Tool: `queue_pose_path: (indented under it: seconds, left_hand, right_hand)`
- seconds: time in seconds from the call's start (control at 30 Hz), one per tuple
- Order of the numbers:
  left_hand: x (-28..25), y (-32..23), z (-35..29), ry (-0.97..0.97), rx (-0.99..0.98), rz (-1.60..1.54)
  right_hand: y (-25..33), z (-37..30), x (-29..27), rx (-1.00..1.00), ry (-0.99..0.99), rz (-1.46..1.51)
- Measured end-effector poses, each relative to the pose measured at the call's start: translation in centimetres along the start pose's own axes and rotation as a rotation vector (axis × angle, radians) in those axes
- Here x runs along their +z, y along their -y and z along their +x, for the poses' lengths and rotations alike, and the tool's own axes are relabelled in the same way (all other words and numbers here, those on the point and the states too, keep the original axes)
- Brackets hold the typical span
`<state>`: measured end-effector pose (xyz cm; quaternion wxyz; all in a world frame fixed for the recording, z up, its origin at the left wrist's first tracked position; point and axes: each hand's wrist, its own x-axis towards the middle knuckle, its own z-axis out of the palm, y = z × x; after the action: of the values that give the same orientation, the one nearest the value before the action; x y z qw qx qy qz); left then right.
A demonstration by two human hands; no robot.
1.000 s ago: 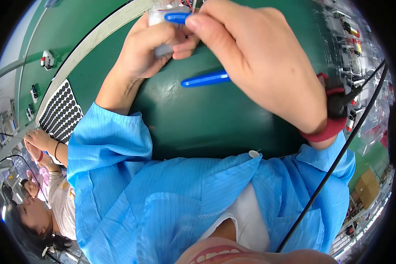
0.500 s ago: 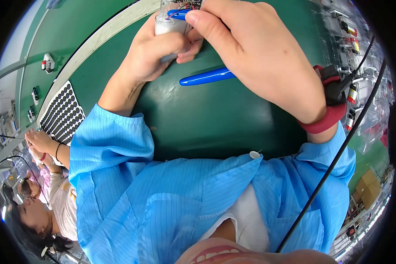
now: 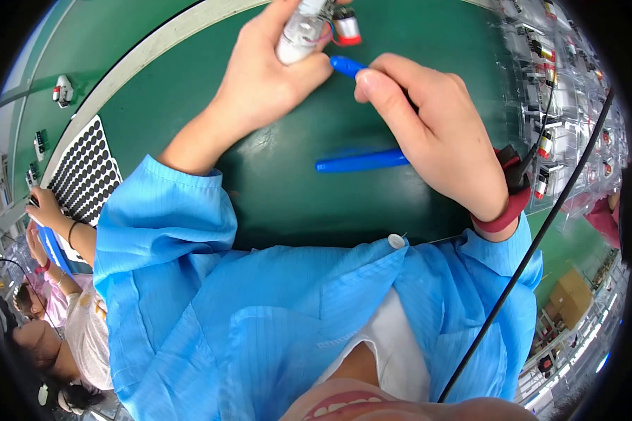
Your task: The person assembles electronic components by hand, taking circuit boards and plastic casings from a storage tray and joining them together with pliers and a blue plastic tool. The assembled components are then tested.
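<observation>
Your left hand (image 3: 270, 77) wraps around the clear-and-white device (image 3: 297, 46), which is beyond and right of the dotted sheet (image 3: 86, 170). Farther right of that sheet, your right hand (image 3: 439, 126) pinches a blue tool (image 3: 346, 67).

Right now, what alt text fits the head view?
A bare left hand grips a clear-and-white device, while the right hand pinches a blue tool close by, above a green tabletop. A black-dotted sheet lies to the left.
</observation>
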<state>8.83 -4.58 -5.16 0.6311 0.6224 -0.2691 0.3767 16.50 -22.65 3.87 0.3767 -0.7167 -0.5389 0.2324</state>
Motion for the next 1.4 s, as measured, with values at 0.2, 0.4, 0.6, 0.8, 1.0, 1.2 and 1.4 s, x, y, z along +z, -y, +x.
queue_pose_path:
  seconds: [0.2,0.4,0.6,0.8,1.0,1.2,1.4]
  left_hand:
    - [2.5,-6.1,2.5,-0.136,-0.860,0.403]
    - [2.4,-5.1,1.0,-0.126,-0.709,0.542]
    - [3.1,-5.7,2.5,-0.051,-0.775,0.578]
    - [2.8,-5.5,1.9,-0.079,-0.789,0.646]
    - [3.0,-5.7,2.0,-0.110,-0.844,0.541]
    - [2.6,-5.3,1.4,-0.126,-0.772,0.485]
    - [3.2,-5.7,1.8,-0.047,-0.802,0.524]
  right_hand:
    - [1.1,0.7,0.9,-0.025,-0.144,-0.093]
    - [0.5,1.0,1.6,-0.076,-0.135,-0.248]
    - [2.8,-0.3,1.8,-0.111,-0.180,-0.787]
    - [0.1,0.6,1.4,-0.126,-0.220,-0.415]
    - [-0.7,1.0,1.0,-0.089,-0.220,-0.016]
    - [0.3,1.3,1.1,-0.002,-0.057,-0.168]
    - [-1.0,0.5,0.7,0.009,-0.013,0.132]
